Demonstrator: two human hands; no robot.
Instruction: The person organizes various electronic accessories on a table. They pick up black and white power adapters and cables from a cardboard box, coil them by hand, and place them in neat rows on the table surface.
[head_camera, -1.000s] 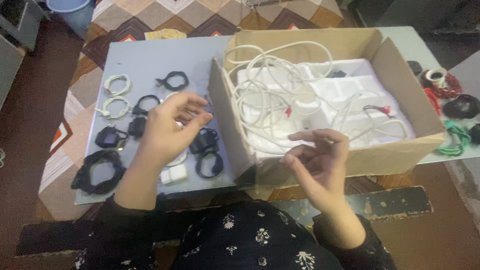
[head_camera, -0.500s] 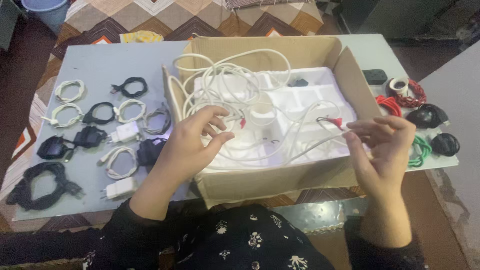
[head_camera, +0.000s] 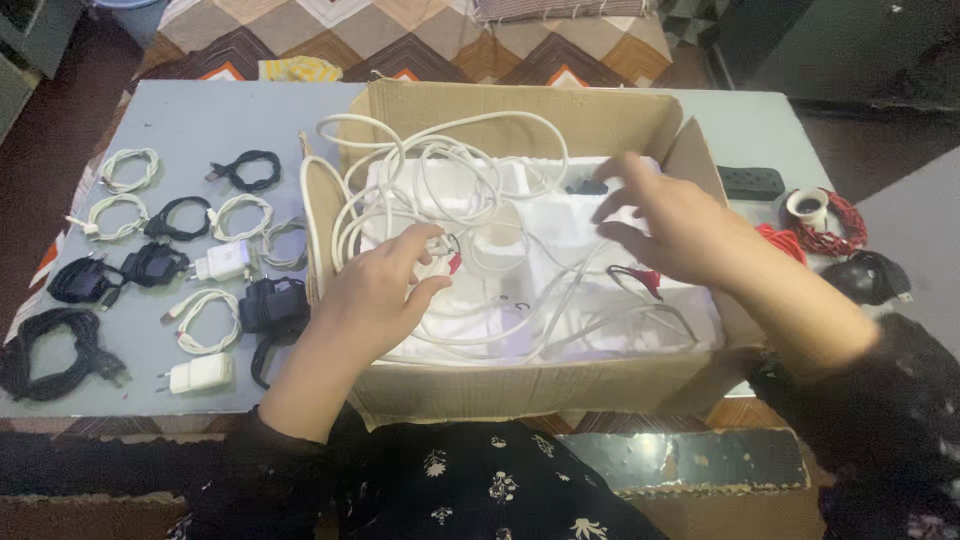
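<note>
An open cardboard box stands on the grey table in front of me. It holds a tangle of white cables over white packing pieces. My left hand reaches in over the box's left wall, and its fingers pinch a white cable with a small red-tipped end. Hovering over the right half of the box, my right hand has its fingers spread and holds nothing. A wire with a red clip lies just below that hand.
Left of the box lie several coiled black and white cables, two white chargers and a black adapter. To the right are a black power strip, a red wire coil with a tape roll and a black bundle.
My left hand has moved from above the coiled cables into the box and pinched a white cable. My right hand has risen from the box's near edge to over its right half, fingers spread.
</note>
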